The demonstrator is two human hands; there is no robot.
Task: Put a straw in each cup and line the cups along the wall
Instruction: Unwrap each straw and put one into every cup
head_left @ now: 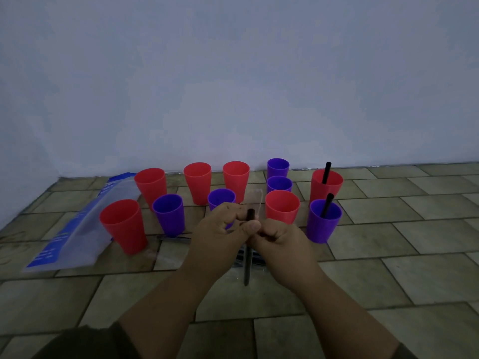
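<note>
Eleven plastic cups standing upright on the tiled floor [388, 275] near the pale wall [233, 73], red and purple mixed, loosely grouped rather than in one line. Two already fitted with black straws at the right end: a tall red plastic cup [326, 187] nearest the wall with a leaning straw [326, 172], and a purple plastic cup [322, 222] just in front of it with another black straw [326, 205]. Nine others open and without straws. Both hands raised together in front of the group: left hand [220, 229] and right hand [281, 244] with fingers curled tight around one thin black plastic straw [247, 268], held roughly upright, a clear wrapper [255, 199] sticking up above its top. More wrapped straws [256, 257] lying on the floor just behind the hands. Blue-and-clear plastic bag [75, 229] flat on the floor at the left, beside the nearest red cup [124, 225].
</note>
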